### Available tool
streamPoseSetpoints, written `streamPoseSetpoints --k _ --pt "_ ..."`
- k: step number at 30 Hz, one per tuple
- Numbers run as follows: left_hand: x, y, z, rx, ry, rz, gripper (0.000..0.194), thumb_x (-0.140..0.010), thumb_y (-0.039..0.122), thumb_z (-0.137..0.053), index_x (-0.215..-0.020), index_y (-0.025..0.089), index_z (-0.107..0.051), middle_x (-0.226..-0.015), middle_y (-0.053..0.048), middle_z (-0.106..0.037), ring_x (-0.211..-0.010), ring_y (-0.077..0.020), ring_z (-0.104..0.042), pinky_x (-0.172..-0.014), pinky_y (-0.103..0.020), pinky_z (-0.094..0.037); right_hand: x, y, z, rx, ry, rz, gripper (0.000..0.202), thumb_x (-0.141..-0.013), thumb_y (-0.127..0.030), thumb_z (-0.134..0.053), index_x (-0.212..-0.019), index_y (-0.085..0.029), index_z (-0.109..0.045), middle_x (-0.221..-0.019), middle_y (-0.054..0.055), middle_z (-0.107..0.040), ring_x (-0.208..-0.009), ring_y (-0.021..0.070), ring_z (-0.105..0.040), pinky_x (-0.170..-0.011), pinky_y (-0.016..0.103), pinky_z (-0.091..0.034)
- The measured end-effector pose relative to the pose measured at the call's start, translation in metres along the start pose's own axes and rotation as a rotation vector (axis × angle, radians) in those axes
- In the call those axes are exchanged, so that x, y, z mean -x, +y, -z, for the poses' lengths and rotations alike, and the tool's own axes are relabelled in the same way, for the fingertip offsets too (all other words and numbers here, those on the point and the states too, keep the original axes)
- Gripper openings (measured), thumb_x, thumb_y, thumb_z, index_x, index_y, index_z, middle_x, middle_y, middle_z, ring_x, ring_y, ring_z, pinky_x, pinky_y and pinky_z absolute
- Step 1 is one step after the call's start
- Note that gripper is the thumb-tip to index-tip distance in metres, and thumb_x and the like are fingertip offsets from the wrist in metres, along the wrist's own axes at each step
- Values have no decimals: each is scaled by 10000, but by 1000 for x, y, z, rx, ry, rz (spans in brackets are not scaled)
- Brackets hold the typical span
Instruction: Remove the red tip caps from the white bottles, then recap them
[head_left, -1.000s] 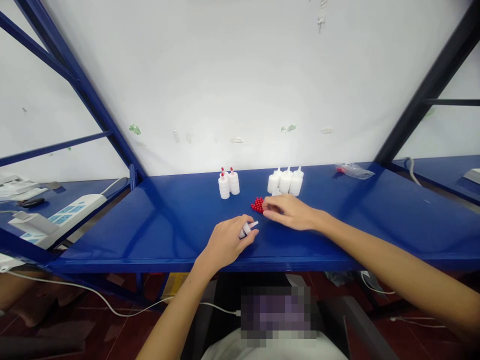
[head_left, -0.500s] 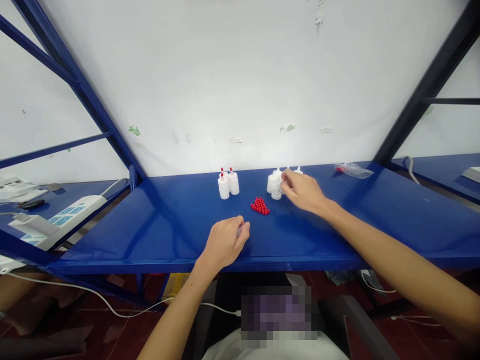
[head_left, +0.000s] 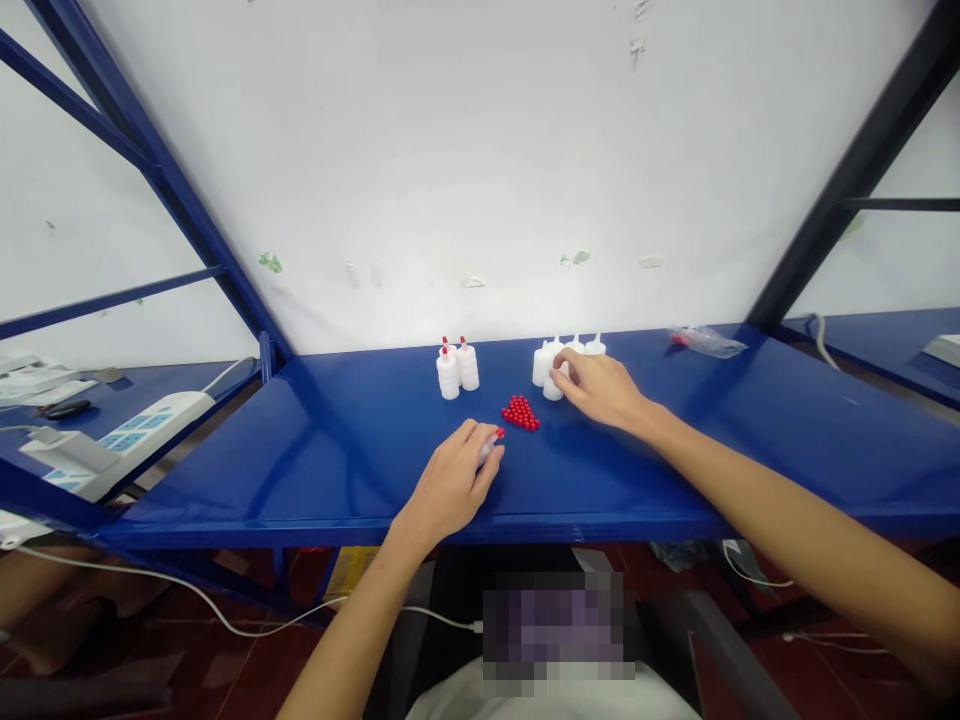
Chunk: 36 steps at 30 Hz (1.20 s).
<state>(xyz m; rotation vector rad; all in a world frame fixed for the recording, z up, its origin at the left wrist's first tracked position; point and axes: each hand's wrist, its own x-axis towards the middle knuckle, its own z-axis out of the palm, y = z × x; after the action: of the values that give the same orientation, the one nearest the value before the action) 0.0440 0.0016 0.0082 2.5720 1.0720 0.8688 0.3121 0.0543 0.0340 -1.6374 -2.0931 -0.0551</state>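
My left hand (head_left: 450,480) is wrapped round a small white squeeze bottle (head_left: 489,446), whose red-capped tip pokes out between thumb and forefinger. Above the tabletop the bottle leans to the right, its lower part hidden in the palm. At the right-hand group of white bottles, my right hand (head_left: 600,385) has thumb and forefinger curled round the front white bottle (head_left: 553,390). The others there, such as a white bottle (head_left: 595,346) behind, have bare white nozzles; my fingers hide part of the group. Between the hands lies a pile of small red caps (head_left: 520,413).
Three white bottles with red caps (head_left: 458,370) stand upright near the wall, left of centre. A clear plastic bag (head_left: 709,341) with something red lies at the back right. The blue table (head_left: 330,440) has frame posts at both ends; a power strip (head_left: 142,440) is on the left.
My left hand has turned the bottle so that its red tip now shows. My right hand has shifted slightly left and down onto the front bottle.
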Motion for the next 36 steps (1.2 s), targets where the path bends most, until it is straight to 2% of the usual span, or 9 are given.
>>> streamPoseSetpoints --k 5,10,14,18,21,25,29,33,36 --pt "0 -5 -6 31 -43 3 242 -990 374 -487 -1164 213 -538 -1070 -55 -638 -980 -208 -596 -875 -332 -461 19 -35 -4 -285 -220 431 309 -976 -461 -443 -1032 -182 -563 -758 19 -596 -641 154 -509 -622 276 -358" --pt "0 -4 -4 48 -127 -29 210 -1004 381 -455 -1047 204 -561 -969 -32 -628 -883 -181 -581 -797 -297 -458 29 -59 -12 -287 -305 607 316 -1031 -417 -330 -942 -186 -527 -863 41 -582 -689 149 -488 -646 279 -359" --pt "1 -2 -1 -49 -93 -109 241 -1025 298 -375 -1147 198 -557 -960 -56 -603 -888 -194 -562 -800 -311 -452 27 -54 -10 -361 -261 591 374 -1048 -387 -266 -776 -200 -442 -719 3 -502 -623 136 -423 -630 280 -330" --pt "2 -2 -1 -50 -63 -86 305 -1023 305 -388 -1292 217 -502 -1085 -72 -625 -985 -206 -585 -876 -327 -462 21 -39 -1 -345 -241 486 365 -1042 -374 -255 -750 -206 -394 -694 3 -492 -618 140 -428 -633 296 -314" --pt "2 -3 -2 -24 -74 -40 299 -1013 351 -423 -1266 219 -514 -1134 -64 -647 -1031 -209 -606 -927 -334 -463 15 -24 5 -175 -258 381 279 -1016 -325 -284 -790 -206 -397 -716 18 -515 -633 154 -442 -624 308 -297" --pt "1 -4 -3 -30 -100 -20 290 -1010 378 -423 -1232 225 -530 -1132 -53 -661 -1039 -213 -620 -934 -343 -466 11 -11 6 -29 -374 288 183 -974 -308 -333 -848 -203 -416 -783 45 -578 -648 169 -473 -603 312 -286" --pt "0 -5 -4 -52 -111 -6 284 -1011 391 -413 -1212 232 -536 -1113 -47 -667 -1024 -216 -627 -911 -340 -468 11 -9 1 14 -466 294 157 -961 -316 -350 -884 -204 -428 -848 55 -614 -678 179 -513 -610 310 -301" --pt "0 -4 -5 -69 -107 -7 272 -1007 383 -420 -1202 234 -536 -1096 -47 -671 -1009 -215 -629 -889 -327 -461 11 -12 -3 -1 -476 298 145 -951 -330 -388 -911 -206 -452 -892 54 -633 -698 178 -534 -611 300 -308" --pt "-1 -1 -2 -79 -125 13 254 -1008 416 -418 -1152 245 -537 -980 -19 -684 -886 -200 -645 -771 -294 -451 11 -12 1 -29 -484 289 126 -943 -305 -398 -925 -208 -476 -884 49 -639 -707 178 -541 -612 295 -309"
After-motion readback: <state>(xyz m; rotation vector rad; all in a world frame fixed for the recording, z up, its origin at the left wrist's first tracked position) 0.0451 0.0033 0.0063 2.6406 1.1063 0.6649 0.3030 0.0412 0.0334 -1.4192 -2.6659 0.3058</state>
